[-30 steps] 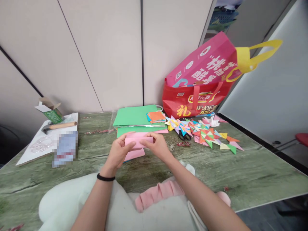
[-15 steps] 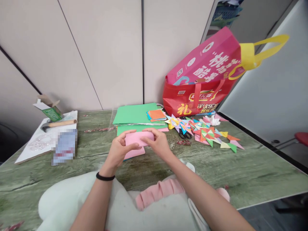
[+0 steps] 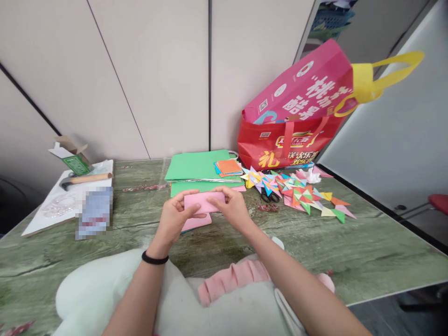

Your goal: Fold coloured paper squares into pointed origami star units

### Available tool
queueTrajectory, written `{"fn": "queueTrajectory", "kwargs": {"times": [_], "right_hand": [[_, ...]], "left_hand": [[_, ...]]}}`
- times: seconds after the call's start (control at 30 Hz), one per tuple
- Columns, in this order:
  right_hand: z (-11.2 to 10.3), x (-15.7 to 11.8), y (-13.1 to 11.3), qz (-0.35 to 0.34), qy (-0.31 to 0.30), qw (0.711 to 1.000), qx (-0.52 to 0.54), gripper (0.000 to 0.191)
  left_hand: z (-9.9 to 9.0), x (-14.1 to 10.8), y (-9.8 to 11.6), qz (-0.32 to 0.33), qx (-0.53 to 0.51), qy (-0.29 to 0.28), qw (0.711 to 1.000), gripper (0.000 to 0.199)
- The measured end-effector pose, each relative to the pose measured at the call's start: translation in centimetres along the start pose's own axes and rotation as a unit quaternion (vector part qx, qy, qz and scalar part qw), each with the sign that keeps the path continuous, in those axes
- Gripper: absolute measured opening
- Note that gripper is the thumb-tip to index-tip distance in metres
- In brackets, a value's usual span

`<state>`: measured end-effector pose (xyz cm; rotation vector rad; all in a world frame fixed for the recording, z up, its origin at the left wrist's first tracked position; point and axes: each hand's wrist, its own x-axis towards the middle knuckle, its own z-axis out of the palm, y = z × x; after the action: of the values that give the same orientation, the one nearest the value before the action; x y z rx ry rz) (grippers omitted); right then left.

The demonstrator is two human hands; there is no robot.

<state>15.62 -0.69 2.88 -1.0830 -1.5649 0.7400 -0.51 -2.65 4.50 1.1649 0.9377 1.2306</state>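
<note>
A folded pink paper is held up above the table between both hands. My left hand pinches its left end, thumb on the near face and fingers behind. At the right end my right hand grips it the same way, with the thumb lying across the front. Below the folded piece, another pink sheet lies on the table with a blue edge showing under it. Green sheets lie just beyond, with small squares topped by orange on them.
Folded colourful paper pieces and black scissors lie right, before a red bag. A hammer, white board and open box are left. A pale plush is nearest me.
The pink paper now looks flatter, and my thumbs have shifted slightly on its face. The whole view has moved a little.
</note>
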Motion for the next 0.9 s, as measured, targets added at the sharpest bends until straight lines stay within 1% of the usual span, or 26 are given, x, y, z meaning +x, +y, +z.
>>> {"fn": "queueTrajectory", "kwargs": {"times": [0.13,0.33,0.67,0.9], "right_hand": [[-0.12,-0.04,0.00,-0.003,0.004,1.000,0.004,0.020],[-0.13,-0.06,-0.01,-0.025,-0.007,0.999,0.037,0.021],[-0.20,-0.19,-0.39,-0.002,0.025,0.999,0.029,0.025],[-0.11,-0.12,-0.29,0.002,0.022,0.999,0.047,0.023]], "left_hand": [[0.00,0.01,-0.11,0.009,0.008,-0.006,1.000,0.039],[0.10,-0.07,0.00,0.021,0.020,0.003,1.000,0.038],[0.23,-0.27,0.32,0.035,0.034,0.012,0.999,0.035],[0.32,-0.31,0.50,0.027,0.035,0.015,0.999,0.033]]}}
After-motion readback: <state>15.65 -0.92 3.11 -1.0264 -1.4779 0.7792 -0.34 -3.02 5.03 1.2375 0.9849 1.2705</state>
